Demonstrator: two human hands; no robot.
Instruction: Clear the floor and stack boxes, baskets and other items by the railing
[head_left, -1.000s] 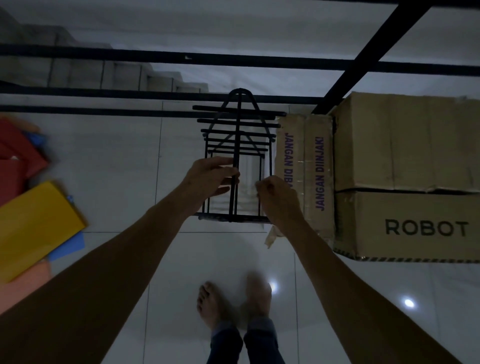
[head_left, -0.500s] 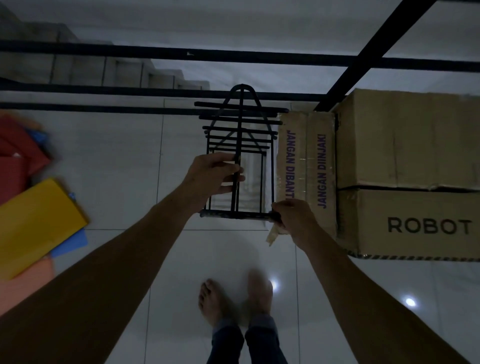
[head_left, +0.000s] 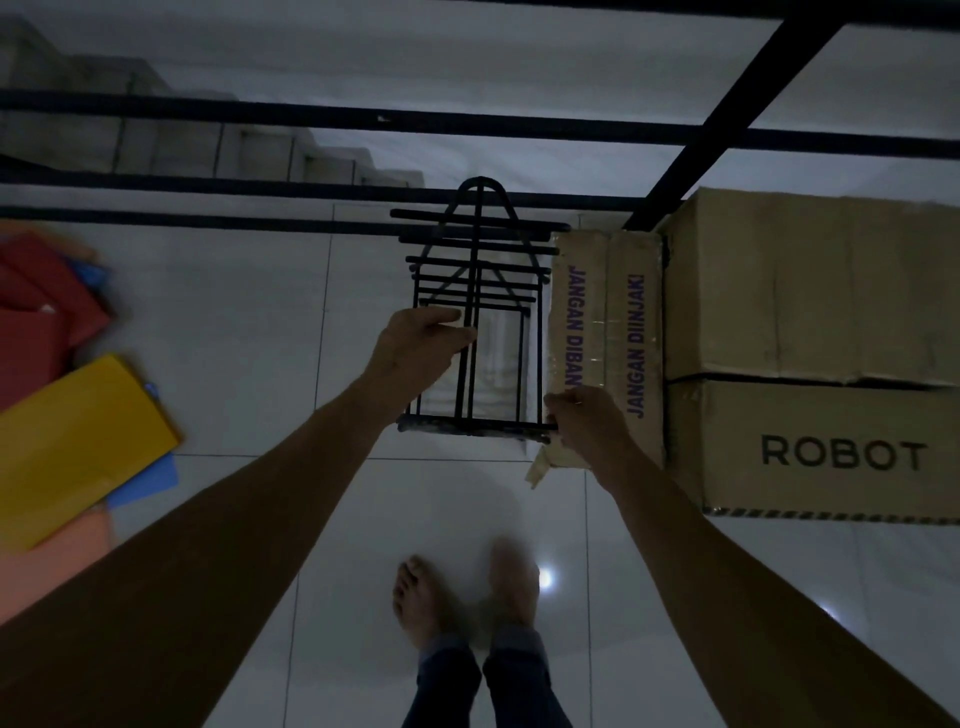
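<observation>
Rack (head_left: 475, 291), black metal, is gripped by 2 hands beside a box (head_left: 608, 343) by the railing (head_left: 363, 120): left hand (head_left: 415, 353) fingers clamped on its bars, right hand (head_left: 584, 423) pinching its near corner.

Black rack (head_left: 475, 291), brown boxes (head_left: 810, 291)

1 head-worn camera looks steeply down, close over the floor (head_left: 208, 322) and railing (head_left: 311, 117)
</observation>
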